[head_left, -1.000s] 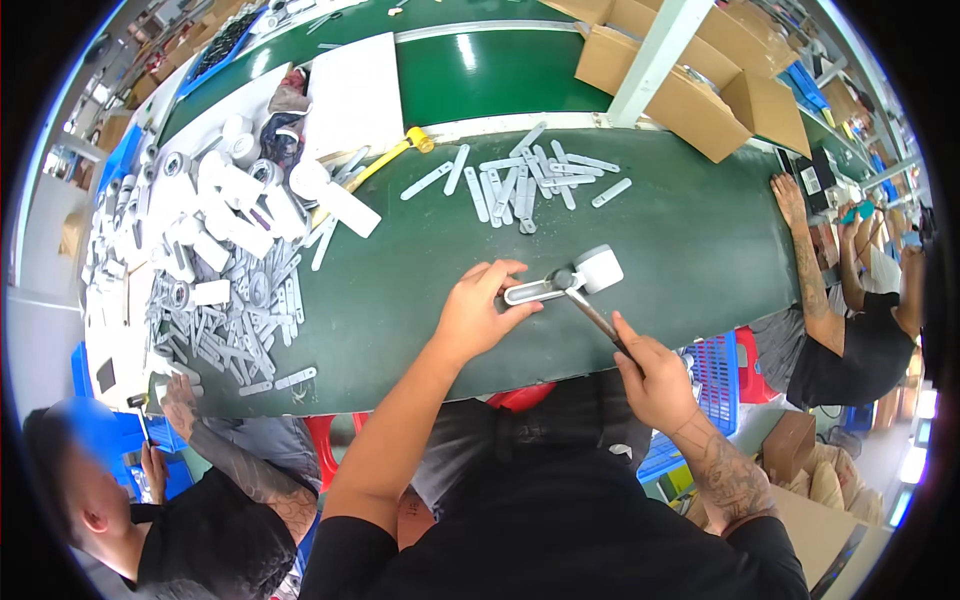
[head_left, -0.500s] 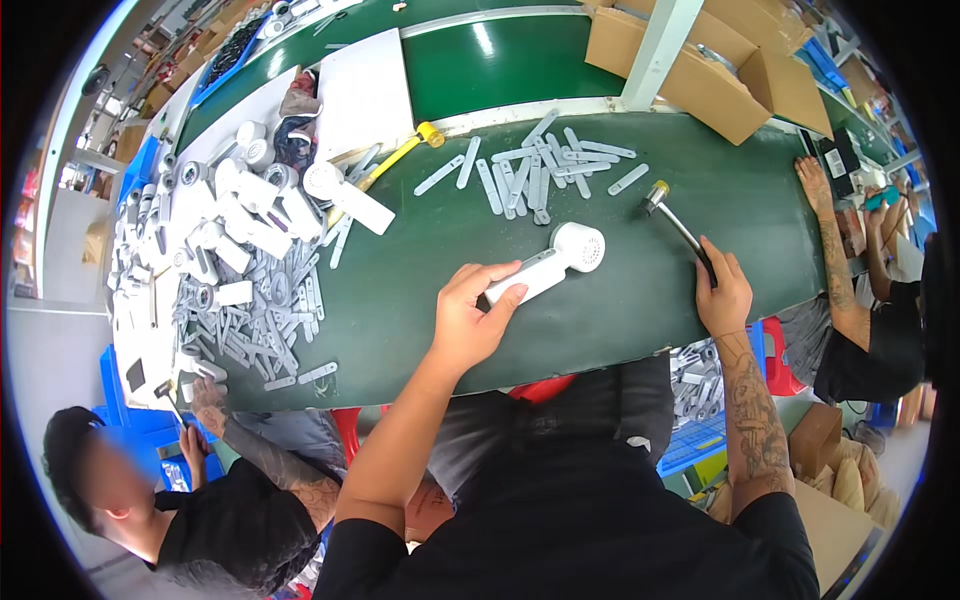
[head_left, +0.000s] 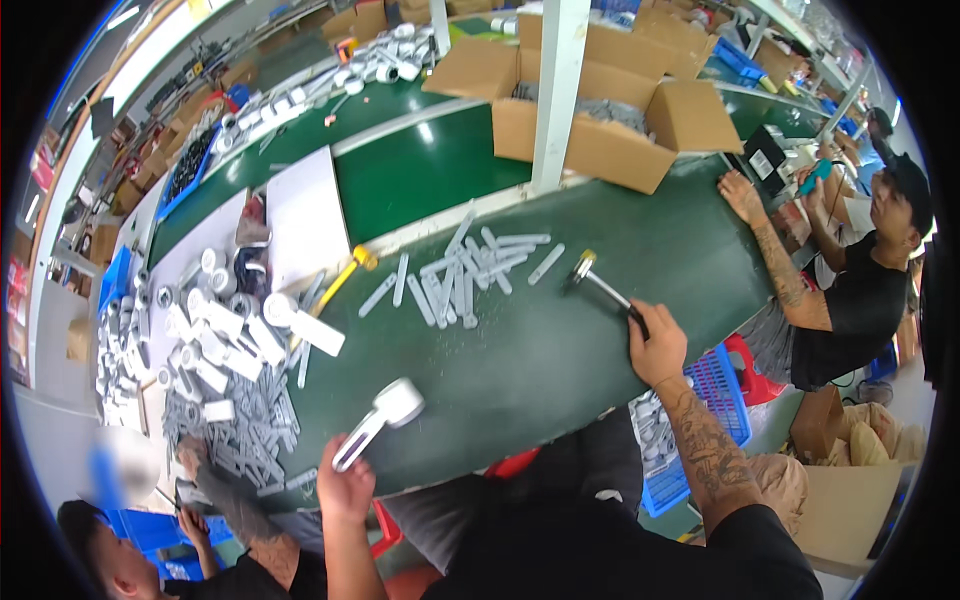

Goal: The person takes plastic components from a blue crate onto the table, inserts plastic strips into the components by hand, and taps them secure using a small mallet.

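Now left fingers [head_left: 345, 487] gripping shower head [head_left: 382, 420], right fingers [head_left: 655, 345] gripping hammer [head_left: 603, 288]

Black short-sleeved shirt, bare forearms, right forearm apparently tattooed

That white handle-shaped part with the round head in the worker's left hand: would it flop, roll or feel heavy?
The white part looks like rigid moulded plastic, so probably stiff and light. Its round head might roll if pushed, though the long handle should stop it. The left hand holds one end without it sagging.
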`<state>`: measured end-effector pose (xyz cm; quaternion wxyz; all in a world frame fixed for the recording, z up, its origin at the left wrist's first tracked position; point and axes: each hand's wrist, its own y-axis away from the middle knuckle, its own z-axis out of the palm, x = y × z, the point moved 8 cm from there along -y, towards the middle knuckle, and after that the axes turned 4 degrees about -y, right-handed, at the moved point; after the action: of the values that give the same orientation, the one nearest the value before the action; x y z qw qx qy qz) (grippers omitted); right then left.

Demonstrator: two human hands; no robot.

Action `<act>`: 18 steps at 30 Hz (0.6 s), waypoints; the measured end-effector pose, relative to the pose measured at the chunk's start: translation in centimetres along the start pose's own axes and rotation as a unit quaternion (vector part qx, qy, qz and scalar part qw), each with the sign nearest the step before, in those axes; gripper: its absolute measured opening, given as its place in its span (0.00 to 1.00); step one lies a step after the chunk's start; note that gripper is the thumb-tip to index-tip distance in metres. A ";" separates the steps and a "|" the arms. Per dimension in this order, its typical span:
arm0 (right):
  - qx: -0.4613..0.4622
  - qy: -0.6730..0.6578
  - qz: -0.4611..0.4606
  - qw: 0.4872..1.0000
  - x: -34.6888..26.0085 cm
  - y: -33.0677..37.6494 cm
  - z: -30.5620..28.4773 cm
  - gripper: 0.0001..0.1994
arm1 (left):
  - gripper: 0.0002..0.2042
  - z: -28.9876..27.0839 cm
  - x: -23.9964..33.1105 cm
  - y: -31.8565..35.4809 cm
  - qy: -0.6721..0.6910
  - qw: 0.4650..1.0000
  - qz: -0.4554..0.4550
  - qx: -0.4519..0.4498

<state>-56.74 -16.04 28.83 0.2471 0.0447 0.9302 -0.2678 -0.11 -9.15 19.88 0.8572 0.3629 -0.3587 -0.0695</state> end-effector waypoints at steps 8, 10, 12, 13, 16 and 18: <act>0.025 0.048 0.002 0.999 -0.3 0.0 -1.2 0.16 | 0.22 -3.3 2.9 1.0 0.115 0.970 0.172 0.128; 0.053 0.063 -0.097 0.992 -1.3 -0.5 -2.0 0.19 | 0.31 -2.3 4.6 1.4 -0.054 0.914 0.372 0.155; 0.035 0.051 -0.088 0.994 -1.1 -0.4 -0.8 0.20 | 0.26 -0.2 4.6 2.3 -0.141 0.873 0.440 0.154; 0.027 0.056 -0.085 0.994 -1.4 -0.4 -0.6 0.20 | 0.24 0.8 4.3 1.4 -0.194 0.873 0.437 0.098; 0.038 0.060 -0.088 0.994 -1.9 -0.5 -0.1 0.19 | 0.18 2.9 2.2 -2.2 -0.354 0.863 0.361 -0.004; 0.056 0.078 -0.083 0.992 -1.2 -0.1 -0.2 0.19 | 0.18 7.7 0.1 -2.7 -0.370 0.823 0.416 -0.109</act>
<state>-55.79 -15.94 29.56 0.1484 0.0021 0.9306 -0.3345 -4.81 -15.51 21.80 0.6415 0.0302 -0.7562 0.1255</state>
